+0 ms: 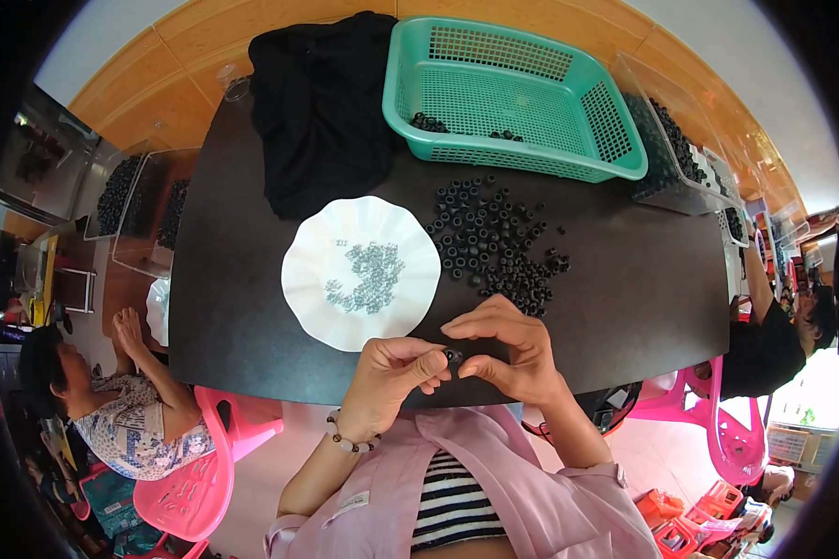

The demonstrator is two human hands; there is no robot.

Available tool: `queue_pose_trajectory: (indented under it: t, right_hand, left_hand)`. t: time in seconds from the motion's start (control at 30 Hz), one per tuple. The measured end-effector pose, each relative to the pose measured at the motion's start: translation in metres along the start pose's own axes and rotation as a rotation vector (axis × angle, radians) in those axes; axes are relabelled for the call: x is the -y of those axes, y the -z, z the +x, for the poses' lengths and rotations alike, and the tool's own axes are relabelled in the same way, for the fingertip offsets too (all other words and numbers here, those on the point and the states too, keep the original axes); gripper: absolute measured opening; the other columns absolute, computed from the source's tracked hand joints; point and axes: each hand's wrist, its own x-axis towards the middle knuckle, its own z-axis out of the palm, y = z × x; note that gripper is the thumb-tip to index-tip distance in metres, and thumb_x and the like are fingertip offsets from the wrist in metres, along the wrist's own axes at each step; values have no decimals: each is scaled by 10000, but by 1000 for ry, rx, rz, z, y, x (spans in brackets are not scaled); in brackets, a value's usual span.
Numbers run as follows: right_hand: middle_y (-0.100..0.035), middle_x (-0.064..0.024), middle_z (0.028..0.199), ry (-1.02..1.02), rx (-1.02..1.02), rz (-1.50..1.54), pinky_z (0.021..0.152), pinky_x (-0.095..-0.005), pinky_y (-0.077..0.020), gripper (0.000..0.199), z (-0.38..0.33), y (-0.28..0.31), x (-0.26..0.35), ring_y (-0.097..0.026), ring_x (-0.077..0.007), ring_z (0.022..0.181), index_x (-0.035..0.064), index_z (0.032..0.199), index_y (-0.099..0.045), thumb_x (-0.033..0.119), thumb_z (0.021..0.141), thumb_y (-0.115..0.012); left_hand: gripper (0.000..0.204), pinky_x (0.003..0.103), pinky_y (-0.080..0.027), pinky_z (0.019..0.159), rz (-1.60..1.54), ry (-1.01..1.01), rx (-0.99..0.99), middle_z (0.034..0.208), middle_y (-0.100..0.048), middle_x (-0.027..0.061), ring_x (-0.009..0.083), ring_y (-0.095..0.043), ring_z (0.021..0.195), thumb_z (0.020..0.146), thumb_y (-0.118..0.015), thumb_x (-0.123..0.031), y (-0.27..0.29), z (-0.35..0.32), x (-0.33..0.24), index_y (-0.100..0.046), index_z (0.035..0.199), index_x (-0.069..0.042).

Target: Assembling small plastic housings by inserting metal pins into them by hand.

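Close to the table's near edge, my left hand [390,371] pinches a small black ring-shaped part [453,356] between thumb and fingers. My right hand [517,352] is curved just right of it, thumb and forefinger apart, the thumb tip near the part. Nothing can be made out between those right fingers. A white wavy-rimmed plate [303,279] lies beyond my left hand, holding many tiny silvery pieces [375,278] too small to name. Loose black ring-shaped parts [480,233] are spread on the table to the right of the plate.
At the far side of the dark table [643,279] stands a green plastic basket [522,168] with some black parts, beside a crumpled black cloth [317,112]. Clear bins [690,186] of black parts stand right and left. People sit at either side, near pink chairs [191,484].
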Motion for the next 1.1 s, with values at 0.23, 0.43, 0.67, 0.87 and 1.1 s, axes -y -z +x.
queue_pose_trajectory:
  t: [0.23, 0.43, 0.67, 0.87, 1.1]
  right_hand:
    - [-686, -46, 861, 94, -212, -243, 708, -310, -427, 244, -9, -7, 8, -554, -191, 773, 58, 832, -697, 185, 670, -828]
    - [-686, -47, 856, 150, -267, -350, 665, -289, -423, 194, -10, -14, 16, -531, -193, 743, 47, 813, -696, 61, 652, -802]
    - [-672, -40, 837, 234, -287, -391, 645, -292, -422, 210, -14, -18, 13, -513, -195, 720, 49, 817, -693, 4, 634, -783]
    - [-665, -47, 825, 253, -269, -407, 643, -299, -420, 216, -15, -13, 10, -510, -191, 715, 49, 819, -689, 4, 629, -782]
    - [-641, -85, 1137, -140, 28, 155, 846, -338, -436, 470, -2, 1, 17, -548, -215, 949, 44, 1151, -656, 146, 710, -781]
  left_hand:
    - [216, 219, -480, 587, -41, -22, -42, 761, -673, 76, 102, -598, 657, 858, -701, -200, -3, 1, 3, -698, 935, 1]
    - [216, 206, -469, 566, -51, -34, -53, 736, -669, 61, 94, -592, 629, 850, -700, -219, -6, -1, 4, -692, 906, -11]
    - [173, 195, -467, 548, -96, 40, -40, 717, -664, 51, 84, -586, 607, 853, -697, -199, -6, -3, 4, -685, 854, -26]
    - [165, 196, -463, 536, -129, 65, -45, 707, -658, 49, 86, -578, 589, 861, -689, -189, -7, -3, 8, -677, 827, -28]
    - [177, 223, -449, 550, 47, 23, 28, 710, -657, 82, 102, -568, 604, 842, -709, -138, 1, -8, 3, -681, 826, 36]
